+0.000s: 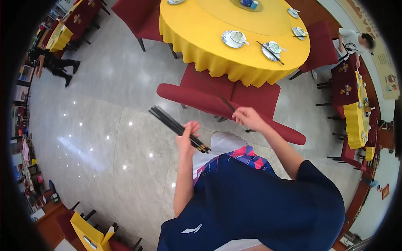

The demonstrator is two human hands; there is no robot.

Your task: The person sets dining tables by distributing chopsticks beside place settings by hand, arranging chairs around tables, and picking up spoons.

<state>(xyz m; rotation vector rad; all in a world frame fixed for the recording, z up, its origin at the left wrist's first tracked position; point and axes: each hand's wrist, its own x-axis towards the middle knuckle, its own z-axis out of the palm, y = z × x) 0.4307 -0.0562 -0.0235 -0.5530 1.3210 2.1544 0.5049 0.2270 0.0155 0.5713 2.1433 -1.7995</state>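
Note:
My left hand [187, 136] is closed around a bundle of black chopsticks [167, 120], held at a slant, with gold-marked ends pointing down toward my body. My right hand [249, 119] pinches a dark chopstick [228, 104]; its far end is blurred against the red chair, and I cannot tell whether it is one stick or a pair. Beyond the chairs is a round table with a yellow cloth [201, 37]. A place setting of plate and bowl [234, 38] stands on it, and to its right another setting [272, 51] has black chopsticks [270, 52] laid across it.
Directly in front of me are red chairs [209, 85], their backs toward me. Another red chair [136, 19] stands left of the table. At right, a person in a white shirt [349, 42] is near more tables; a person in dark clothes [52, 62] is at far left.

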